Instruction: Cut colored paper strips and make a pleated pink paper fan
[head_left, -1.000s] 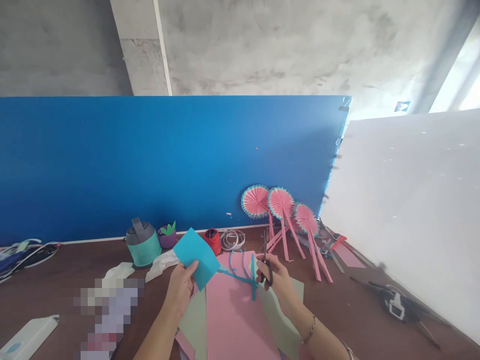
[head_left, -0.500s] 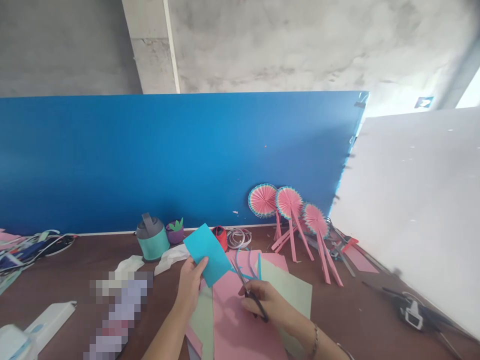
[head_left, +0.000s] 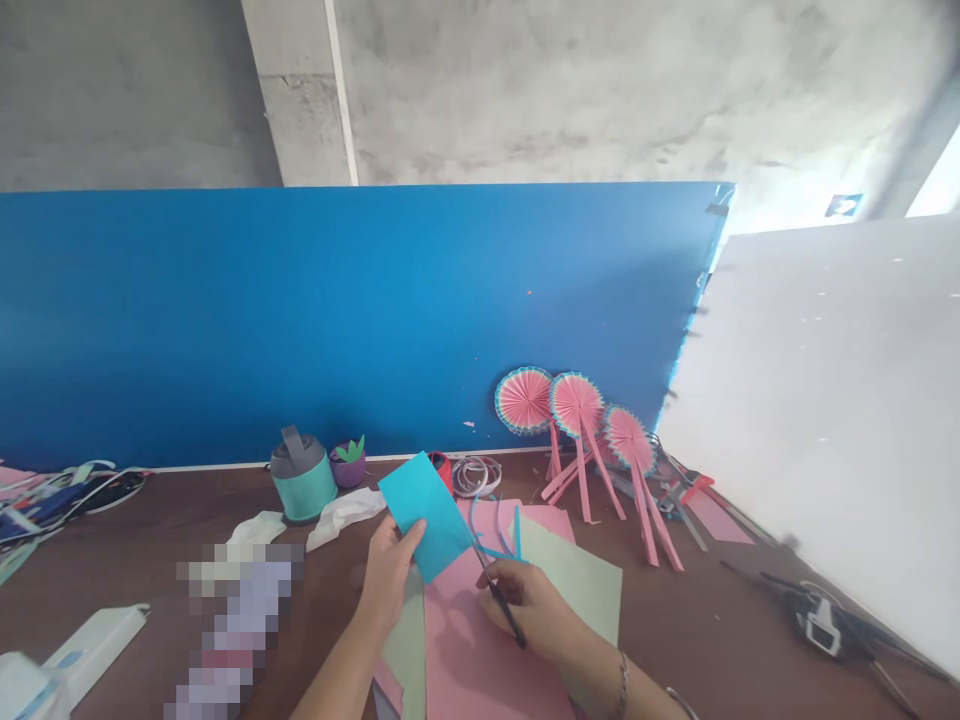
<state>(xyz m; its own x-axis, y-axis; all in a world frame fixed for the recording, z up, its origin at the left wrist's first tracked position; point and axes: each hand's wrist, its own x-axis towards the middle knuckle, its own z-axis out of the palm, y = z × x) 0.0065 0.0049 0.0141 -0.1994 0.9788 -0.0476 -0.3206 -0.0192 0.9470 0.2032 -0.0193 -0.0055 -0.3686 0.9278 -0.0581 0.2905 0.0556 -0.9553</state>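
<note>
My left hand (head_left: 390,575) pinches a turquoise paper rectangle (head_left: 426,512) by its lower edge and holds it tilted above the table. My right hand (head_left: 529,608) is closed round dark-handled scissors (head_left: 499,598), whose blades point up and left to the paper's right edge. Thin turquoise strips (head_left: 501,538) curl away beside the blades. Under both hands lie a pink sheet (head_left: 472,650) and pale green sheets (head_left: 577,580) on the brown table (head_left: 150,540).
Three pink paper fans (head_left: 577,405) on sticks lean against the blue board (head_left: 300,320) at the back. A teal tape dispenser (head_left: 302,478), a small purple pot (head_left: 349,465), red and white tape rolls (head_left: 465,472), white tissues (head_left: 341,508) stand nearby. A glue gun (head_left: 821,620) lies at right.
My right hand swung the scissors down from upright to a slant, blades now at the turquoise paper's edge. The view shifted slightly left. My left hand keeps its hold on the paper.
</note>
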